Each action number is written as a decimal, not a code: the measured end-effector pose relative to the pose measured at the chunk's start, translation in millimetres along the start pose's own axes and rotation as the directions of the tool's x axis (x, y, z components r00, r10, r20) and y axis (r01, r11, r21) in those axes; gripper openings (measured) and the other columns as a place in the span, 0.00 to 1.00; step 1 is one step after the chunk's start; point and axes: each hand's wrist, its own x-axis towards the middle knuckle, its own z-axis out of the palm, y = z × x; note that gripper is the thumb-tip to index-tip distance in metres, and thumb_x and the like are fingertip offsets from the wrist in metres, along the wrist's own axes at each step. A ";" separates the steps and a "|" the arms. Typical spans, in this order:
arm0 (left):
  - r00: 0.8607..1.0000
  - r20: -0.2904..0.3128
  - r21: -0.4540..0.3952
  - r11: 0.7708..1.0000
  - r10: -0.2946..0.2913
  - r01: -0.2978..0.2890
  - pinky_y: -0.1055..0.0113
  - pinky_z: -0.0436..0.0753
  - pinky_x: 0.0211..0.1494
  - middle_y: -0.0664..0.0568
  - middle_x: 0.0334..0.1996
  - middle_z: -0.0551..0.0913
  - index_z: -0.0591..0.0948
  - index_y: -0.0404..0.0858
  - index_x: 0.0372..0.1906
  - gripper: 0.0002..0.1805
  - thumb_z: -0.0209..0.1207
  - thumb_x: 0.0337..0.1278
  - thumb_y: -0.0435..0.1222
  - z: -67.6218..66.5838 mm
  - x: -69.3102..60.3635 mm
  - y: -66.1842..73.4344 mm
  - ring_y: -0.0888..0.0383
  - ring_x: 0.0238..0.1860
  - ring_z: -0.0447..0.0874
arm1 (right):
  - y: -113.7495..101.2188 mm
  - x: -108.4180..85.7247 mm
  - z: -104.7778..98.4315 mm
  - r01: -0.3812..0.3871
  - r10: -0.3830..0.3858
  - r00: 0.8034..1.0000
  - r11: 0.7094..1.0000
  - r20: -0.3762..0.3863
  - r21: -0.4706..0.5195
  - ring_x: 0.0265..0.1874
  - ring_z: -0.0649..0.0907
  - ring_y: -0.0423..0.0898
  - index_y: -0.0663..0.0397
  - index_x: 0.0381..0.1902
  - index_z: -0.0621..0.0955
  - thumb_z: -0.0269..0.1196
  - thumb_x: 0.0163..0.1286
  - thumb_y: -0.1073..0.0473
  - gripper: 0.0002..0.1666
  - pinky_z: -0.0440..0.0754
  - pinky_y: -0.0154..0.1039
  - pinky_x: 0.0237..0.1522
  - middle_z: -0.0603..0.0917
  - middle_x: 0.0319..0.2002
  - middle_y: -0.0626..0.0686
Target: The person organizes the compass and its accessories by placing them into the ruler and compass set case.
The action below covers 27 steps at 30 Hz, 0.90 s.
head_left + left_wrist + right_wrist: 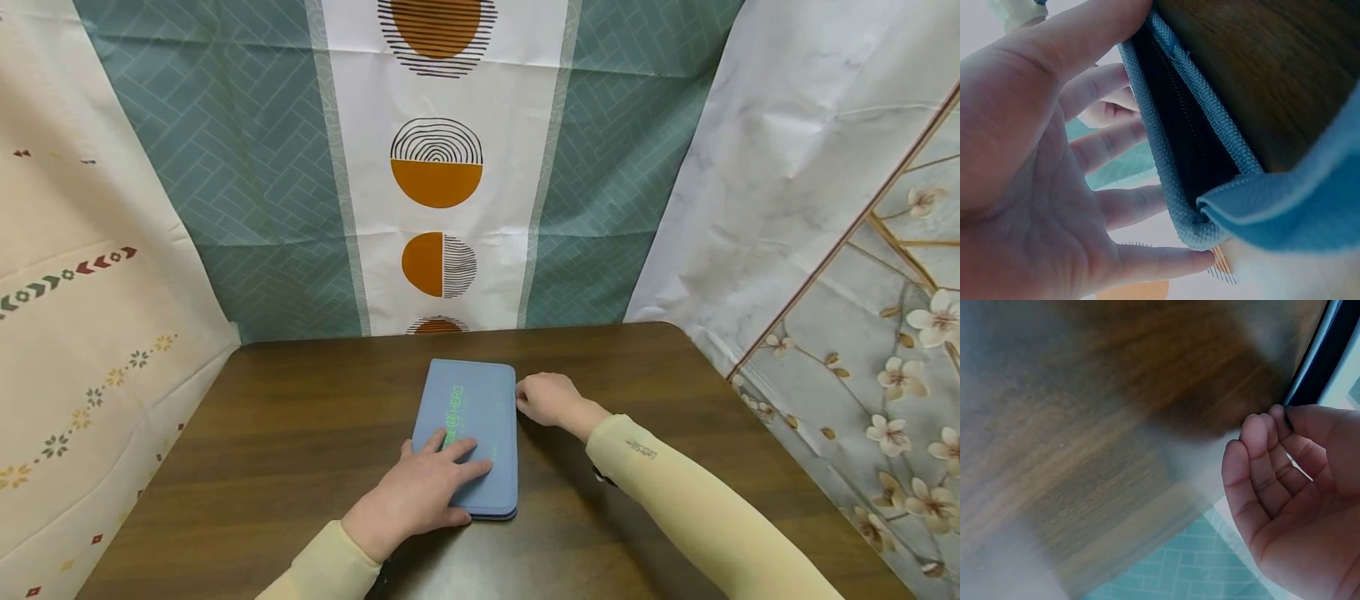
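A flat blue zip case point(487, 417) with green lettering lies on the table. My left hand point(423, 492) rests on its near left part, fingers spread and fairly straight, thumb by the near edge. In the left wrist view, a dark gap with a zipper seam point(1185, 112) runs between the case's two woven edges. Beside the right edge of the case is my right hand point(551, 400), its fingers curled. The right wrist view has thumb and forefinger pinching at the case's dark edge point(1310, 381), at a small zipper pull mostly hidden by the fingertips.
The brown wooden table point(300, 442) extends around the case on all sides. Behind it hangs a patterned curtain point(442, 192). Cream cloth point(97, 333) hangs at the left and a floral cloth point(847, 350) at the right.
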 end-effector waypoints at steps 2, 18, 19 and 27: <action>1.000 -0.010 0.006 1.000 0.002 -0.002 0.19 0.80 0.55 0.47 0.76 0.77 0.83 0.57 0.74 0.40 0.83 0.55 0.54 -0.6 -0.6 -0.1 0.26 0.74 0.73 | -0.2 -2.7 -0.1 0.021 -0.021 1.000 1.000 -0.009 0.014 0.22 0.73 0.45 0.47 0.24 0.80 0.65 0.81 0.60 0.20 0.76 0.44 0.27 0.75 0.20 0.46; 0.998 -0.003 -0.038 0.997 -0.070 0.070 0.17 0.78 0.57 0.46 0.77 0.77 0.84 0.55 0.73 0.39 0.83 0.55 0.52 3.7 3.1 9.3 0.24 0.74 0.72 | -23.1 -35.9 -18.3 0.086 -0.086 0.996 0.996 0.022 0.015 0.21 0.69 0.41 0.45 0.22 0.77 0.68 0.79 0.62 0.22 0.70 0.40 0.26 0.70 0.19 0.43; 0.997 -0.005 -0.038 0.996 -0.079 0.078 0.17 0.78 0.57 0.46 0.77 0.77 0.84 0.55 0.73 0.39 0.83 0.55 0.52 4.3 3.5 10.1 0.24 0.74 0.72 | -23.3 -36.3 -17.7 0.091 -0.091 0.996 0.996 0.026 0.020 0.21 0.69 0.41 0.44 0.22 0.76 0.68 0.79 0.62 0.22 0.69 0.39 0.26 0.70 0.19 0.43; 0.990 -0.005 -0.037 0.990 -0.139 0.139 0.17 0.77 0.57 0.46 0.77 0.77 0.83 0.55 0.74 0.38 0.82 0.58 0.53 7.8 7.9 16.0 0.24 0.75 0.72 | -27.9 -40.6 -18.7 0.127 -0.128 0.991 0.991 0.037 0.043 0.22 0.70 0.41 0.43 0.23 0.76 0.67 0.79 0.63 0.22 0.70 0.40 0.27 0.71 0.20 0.42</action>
